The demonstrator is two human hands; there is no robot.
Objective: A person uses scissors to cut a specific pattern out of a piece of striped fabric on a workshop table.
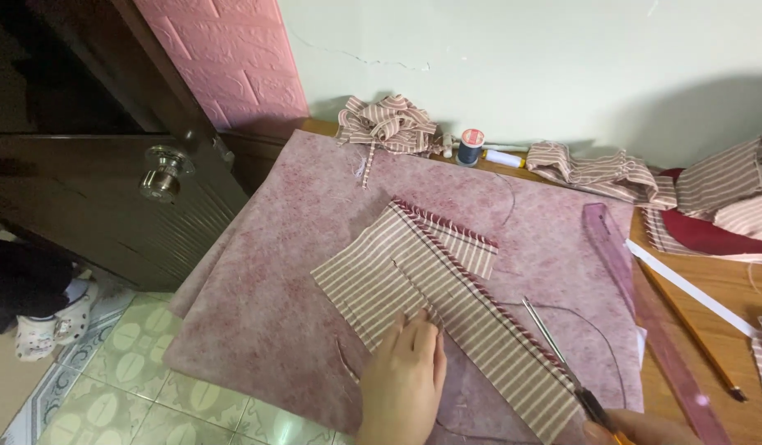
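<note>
Striped fabric piece (422, 288) lies on the pink-covered surface (266, 313); my left hand (404, 381) presses it flat, fingers open. My right hand (636, 428) grips scissors (562, 367) at the hem. Fabric slippage would likely misdirect the cut.

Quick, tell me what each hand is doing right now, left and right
Left hand: open, fingers pressing flat on the striped fabric piece.
Right hand: mostly out of frame, closed on the scissors.

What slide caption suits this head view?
Left hand pins pink-and-white striped fabric piece; right hand holds orange-handled steel scissors.
</note>
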